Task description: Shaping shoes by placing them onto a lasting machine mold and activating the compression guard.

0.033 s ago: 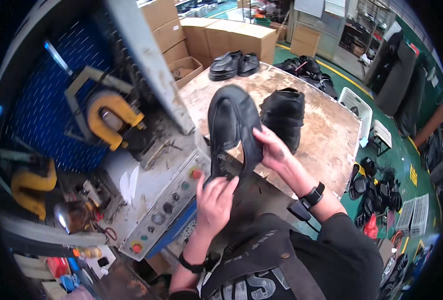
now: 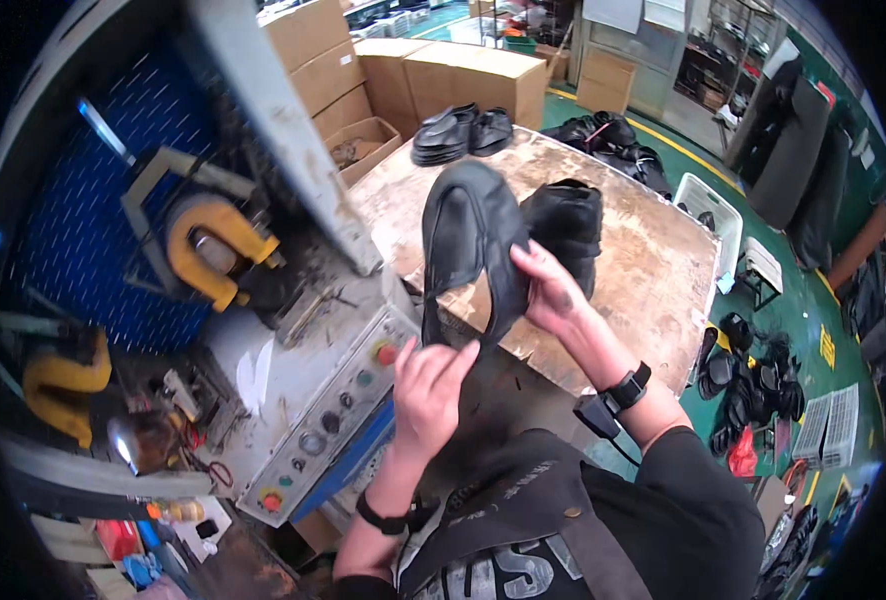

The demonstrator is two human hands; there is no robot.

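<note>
In front of me is a black leather shoe upper, toe pointing away, its opening toward me with the table showing through. My right hand grips its right side, thumb on the outer face and the other fingers mostly hidden behind. My left hand is at the near heel end, fingers bent and closed against its edge; the exact pinch is partly hidden. Just beyond my right hand, a stack of black shoe uppers stands on the worn wooden table.
More black uppers lie at the table's far edge, before cardboard boxes. On the left is a machine with yellow clamps and a button panel. A white crate and piled black uppers are on the right.
The shoe upper has tilted slightly, and more of the table shows through its opening. My left hand has shifted a little at the heel end; my right hand keeps its grip.
</note>
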